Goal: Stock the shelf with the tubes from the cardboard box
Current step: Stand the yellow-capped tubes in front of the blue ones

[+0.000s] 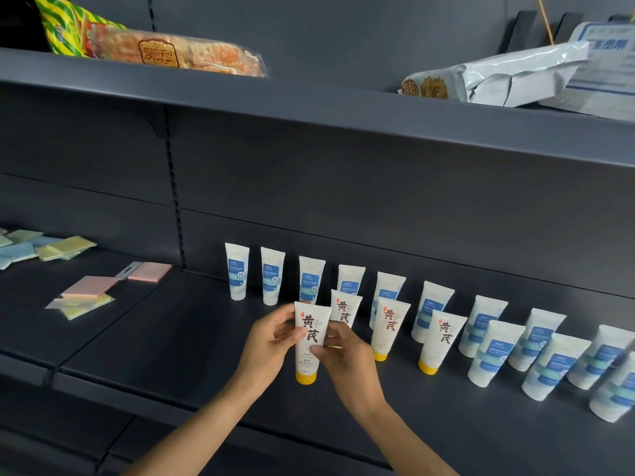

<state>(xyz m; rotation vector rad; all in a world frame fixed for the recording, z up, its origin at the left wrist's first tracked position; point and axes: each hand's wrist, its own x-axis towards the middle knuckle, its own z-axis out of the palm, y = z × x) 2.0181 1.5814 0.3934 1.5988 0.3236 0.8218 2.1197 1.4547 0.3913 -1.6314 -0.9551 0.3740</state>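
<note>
I have the tube (308,341) in both hands, upright, yellow cap down, its long axis near vertical with the crimped end tipped slightly to the far side. My left hand (271,333) pinches its left edge about mid-height; my right hand (338,352) pinches the right edge a little lower, thumb on the printed face. Neither hand is free.

The cap sits at or just above the shelf (165,331); I cannot tell whether it touches. What matters for the next move is the line of the front row (391,326): three matching yellow-capped tubes stand to the right, stepping nearer as they go right. My tube is at the left end of that run, just beside the closest one but standing nearer than it, so I judge it wants a small push to the far side before release.

Behind stands the blue row (273,276). The box is not in view
</note>
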